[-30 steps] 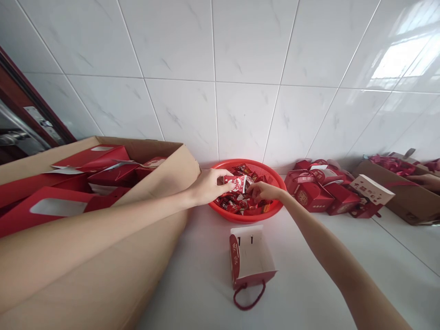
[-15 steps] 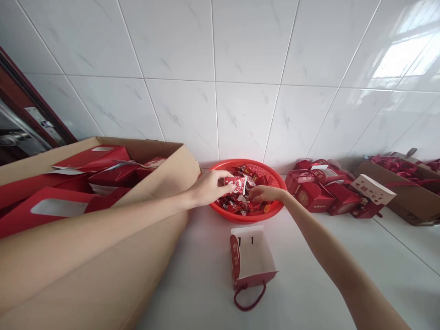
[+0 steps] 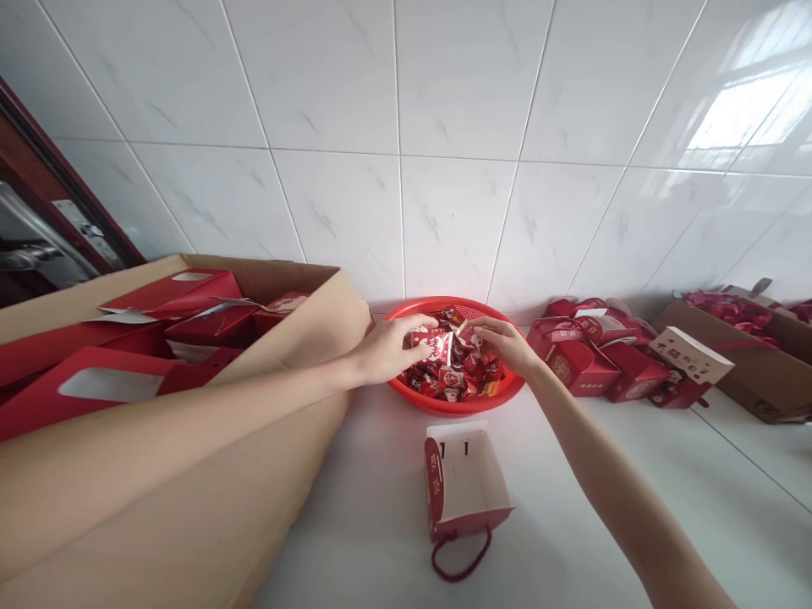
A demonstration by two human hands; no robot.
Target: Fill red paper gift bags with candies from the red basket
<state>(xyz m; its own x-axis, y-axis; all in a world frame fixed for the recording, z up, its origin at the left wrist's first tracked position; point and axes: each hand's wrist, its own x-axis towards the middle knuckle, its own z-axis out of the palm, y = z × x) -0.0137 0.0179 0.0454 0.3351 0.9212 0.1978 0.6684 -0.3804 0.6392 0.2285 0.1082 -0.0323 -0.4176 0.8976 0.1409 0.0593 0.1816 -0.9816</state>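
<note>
Over a red plastic basket (image 3: 444, 408) my left hand (image 3: 386, 348) grips a small red-and-white candy packet (image 3: 437, 346) between thumb and fingers. My right hand (image 3: 508, 342) is at the basket's right side, its thumb and fingers pinched on a wrapped candy (image 3: 468, 335), partly covered by the fingertips. Beneath both hands lie many wrapped candies (image 3: 453, 381), mostly red. In front of the basket sits an open red gift box (image 3: 474, 478), white inside, with a dark red cord handle (image 3: 462, 577) toward me. No candy shows inside it.
A big cardboard carton (image 3: 304, 457) with red paper boxes (image 3: 190, 288) stands left, under my left forearm. Closed red gift boxes (image 3: 587, 364) cluster to the right. Beyond them is a cardboard box (image 3: 729, 372) with dark red ribbons (image 3: 739, 313). A tiled wall (image 3: 457, 220) rises behind.
My right hand has risen from among the candies and moved slightly back, now pinching a wrapped candy. My left hand still holds its packet, nearly in the same place.
</note>
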